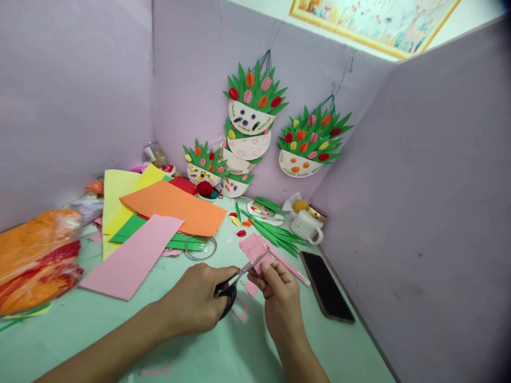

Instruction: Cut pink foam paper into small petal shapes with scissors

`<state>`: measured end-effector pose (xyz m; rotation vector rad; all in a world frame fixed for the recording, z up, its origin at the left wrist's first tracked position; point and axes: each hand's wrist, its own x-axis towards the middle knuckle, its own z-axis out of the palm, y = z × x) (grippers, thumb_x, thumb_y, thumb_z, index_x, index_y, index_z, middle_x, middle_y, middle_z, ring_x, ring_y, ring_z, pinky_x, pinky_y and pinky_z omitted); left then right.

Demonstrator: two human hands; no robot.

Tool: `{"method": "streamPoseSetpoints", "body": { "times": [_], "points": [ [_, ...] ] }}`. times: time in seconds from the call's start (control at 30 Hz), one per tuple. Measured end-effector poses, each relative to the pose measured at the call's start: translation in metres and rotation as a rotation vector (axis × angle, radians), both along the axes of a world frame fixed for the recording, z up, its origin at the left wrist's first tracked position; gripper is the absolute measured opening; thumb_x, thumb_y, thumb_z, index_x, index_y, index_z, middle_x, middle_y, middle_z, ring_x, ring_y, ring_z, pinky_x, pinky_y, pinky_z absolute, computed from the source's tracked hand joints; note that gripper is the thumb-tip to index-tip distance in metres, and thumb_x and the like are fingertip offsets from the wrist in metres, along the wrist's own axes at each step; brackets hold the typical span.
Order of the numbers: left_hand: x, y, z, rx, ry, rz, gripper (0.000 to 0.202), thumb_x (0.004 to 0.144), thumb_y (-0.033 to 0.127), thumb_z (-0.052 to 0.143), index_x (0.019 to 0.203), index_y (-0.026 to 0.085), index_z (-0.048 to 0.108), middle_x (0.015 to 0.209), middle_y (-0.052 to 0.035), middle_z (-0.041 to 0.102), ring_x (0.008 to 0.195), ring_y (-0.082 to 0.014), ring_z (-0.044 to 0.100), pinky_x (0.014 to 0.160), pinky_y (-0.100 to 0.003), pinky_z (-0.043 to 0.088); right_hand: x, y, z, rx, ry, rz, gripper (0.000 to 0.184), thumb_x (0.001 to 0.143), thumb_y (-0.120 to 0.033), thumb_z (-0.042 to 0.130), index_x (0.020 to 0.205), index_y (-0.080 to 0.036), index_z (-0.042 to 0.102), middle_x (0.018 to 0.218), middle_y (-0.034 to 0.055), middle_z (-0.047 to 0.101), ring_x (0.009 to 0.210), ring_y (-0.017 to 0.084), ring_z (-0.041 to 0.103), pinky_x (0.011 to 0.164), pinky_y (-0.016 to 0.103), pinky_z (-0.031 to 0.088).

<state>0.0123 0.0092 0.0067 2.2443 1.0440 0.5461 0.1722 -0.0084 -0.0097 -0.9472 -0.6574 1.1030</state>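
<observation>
My left hand (195, 300) is closed around the black handles of a pair of scissors (229, 299). The blades are parted slightly and lie across a small pink paper piece (252, 248) with rounded outlines. My right hand (282, 298) pinches that paper by its near edge, between thumb and fingers. Below the blades, a cut pink oval (251, 288) and a thin pink offcut (240, 311) rest on the table. A pink pen (294, 271) lies just beyond my right fingers.
A phone (327, 287) lies on the right, with a white mug (306, 225) behind it. Green paper leaves (275, 234) are at the back. Coloured sheets (175, 207) and a plastic bag (38, 260) occupy the left. Paper flower baskets (255, 101) hang on the wall.
</observation>
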Motion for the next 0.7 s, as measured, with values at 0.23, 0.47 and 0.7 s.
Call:
{"method": "streamPoseSetpoints", "body": {
  "times": [0.23, 0.47, 0.7],
  "points": [
    [-0.0004, 0.0003, 0.0004, -0.026, -0.012, -0.009, 0.012, 0.068, 0.011, 0.041, 0.07, 0.021, 0.047, 0.056, 0.0066, 0.042, 0.052, -0.0091, 0.037, 0.048, -0.02, 0.023, 0.001, 0.0004, -0.0016, 0.017, -0.022, 0.005, 0.02, 0.063, -0.028, 0.074, 0.059, -0.016, 0.059, 0.057, -0.0034, 0.06, 0.058, 0.011, 0.06, 0.062, 0.024, 0.053],
    [0.0006, 0.0029, 0.0004, -0.047, -0.025, -0.018, 0.013, 0.069, 0.011, 0.041, 0.071, 0.022, 0.048, 0.056, 0.0064, 0.042, 0.053, -0.0092, 0.038, 0.048, -0.02, 0.023, 0.0012, 0.0001, -0.002, 0.013, -0.018, 0.002, 0.019, 0.064, -0.028, 0.074, 0.059, -0.016, 0.059, 0.058, -0.0044, 0.06, 0.059, 0.012, 0.061, 0.063, 0.024, 0.053],
    [-0.0015, 0.0011, 0.0023, -0.057, -0.024, -0.013, 0.011, 0.067, 0.011, 0.04, 0.068, 0.021, 0.045, 0.055, 0.0066, 0.041, 0.052, -0.0088, 0.037, 0.048, -0.02, 0.023, 0.0022, 0.0007, -0.0025, 0.022, -0.049, -0.001, 0.018, 0.064, -0.028, 0.073, 0.06, -0.016, 0.06, 0.059, -0.0033, 0.06, 0.06, 0.012, 0.06, 0.063, 0.025, 0.053]
  ]
}}
